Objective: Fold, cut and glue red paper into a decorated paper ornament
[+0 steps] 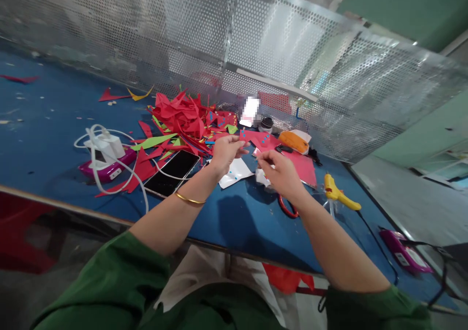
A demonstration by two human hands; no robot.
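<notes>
My left hand (228,152) is raised over the work area with its fingertips pinched together. Beyond its fingertips is a red paper piece (258,137) with blue dots; I cannot tell whether the fingers touch it. Below that hand lies a white sheet (236,174) with a few blue dots. My right hand (280,171) faces it a short gap away, thumb and forefinger closed in a pinch. Whatever either hand holds is too small to make out. Under the right hand are a white crumpled item (265,179) and a red loop-shaped handle (287,207), partly covered.
A heap of red paper scraps (179,115) lies behind a black phone (173,173). At left, a white charger (109,147) with cable sits on a purple power strip (107,171). A yellow glue gun (338,193) and another purple strip (405,252) are at right. Perforated metal (164,37) backs the table.
</notes>
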